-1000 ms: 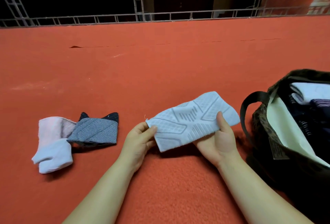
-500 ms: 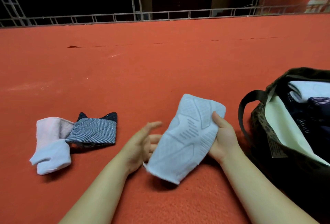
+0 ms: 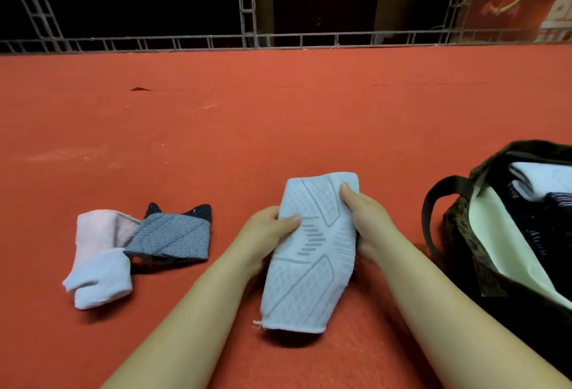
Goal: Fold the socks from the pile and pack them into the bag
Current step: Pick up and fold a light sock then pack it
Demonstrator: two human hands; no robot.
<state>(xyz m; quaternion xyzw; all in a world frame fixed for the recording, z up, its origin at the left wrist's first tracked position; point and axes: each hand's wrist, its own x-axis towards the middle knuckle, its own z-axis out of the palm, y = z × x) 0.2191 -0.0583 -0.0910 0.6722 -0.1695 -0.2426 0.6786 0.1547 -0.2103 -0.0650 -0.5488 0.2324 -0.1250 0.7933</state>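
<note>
Although a red banner [image 3: 523, 1] with pale lettering stood at the far right behind the metal railing [image 3: 278, 40], its characters were cut off and too blurred to read, and a small tag [image 3: 490, 277] on the bag's side was likewise illegible. Both hands held a pale blue-grey sock [image 3: 312, 252] just above the red surface [image 3: 278, 128], its long axis running away from the person. Grey grip lines, a diamond grid and short bars patterned its upturned face, and a loose thread hung at its near hem. On the sock's left edge, the left hand [image 3: 266, 233] gripped with the thumb on top and the fingers curled underneath. On the right edge, the right hand [image 3: 368, 215] gripped near the far end, thumb pressed on top. Well apart to the left lay a pink and white sock [image 3: 99, 258], with a dark striped sock [image 3: 173, 238] overlapping its edge. At the right stood a dark open bag [image 3: 458, 233] with a cream lining [image 3: 501, 240] and a black strap handle [image 3: 433, 202], holding white and dark striped folded socks [image 3: 538, 196].
</note>
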